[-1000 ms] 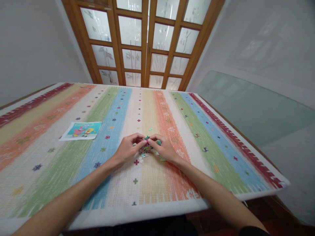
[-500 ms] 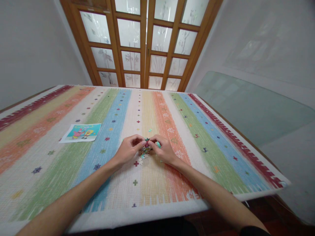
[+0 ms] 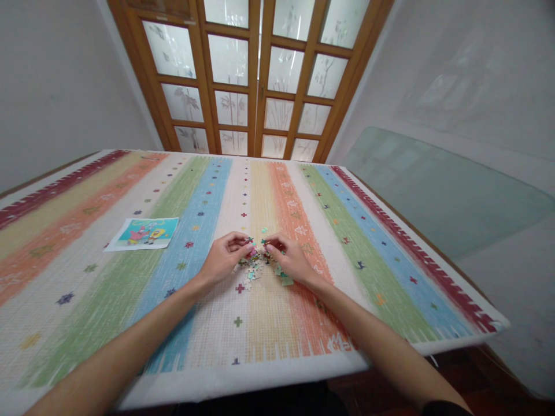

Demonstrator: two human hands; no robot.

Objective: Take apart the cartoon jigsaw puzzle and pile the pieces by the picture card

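A pile of small jigsaw puzzle pieces (image 3: pixel 255 270) lies on the striped tablecloth between my hands. My left hand (image 3: pixel 226 254) pinches a dark green and red puzzle piece (image 3: pixel 250 240) between thumb and fingers, at the left of the pile. On the other side, my right hand (image 3: pixel 288 256) is closed on a second puzzle piece (image 3: pixel 265 242), also greenish. A narrow gap separates the two held pieces. Several pale green pieces lie partly under my right hand, and one loose piece (image 3: pixel 264 230) rests just beyond the pile.
A printed picture (image 3: pixel 147 233) of two cartoon figures lies to the left on the tablecloth (image 3: pixel 173 323). A pale glass panel (image 3: pixel 442 179) leans on the right wall. Wooden doors with glass panes (image 3: pixel 255 81) stand behind the table.
My hands, which were together at one spot above the pile, have drawn slightly apart, each with a piece. More of the pile shows between them.
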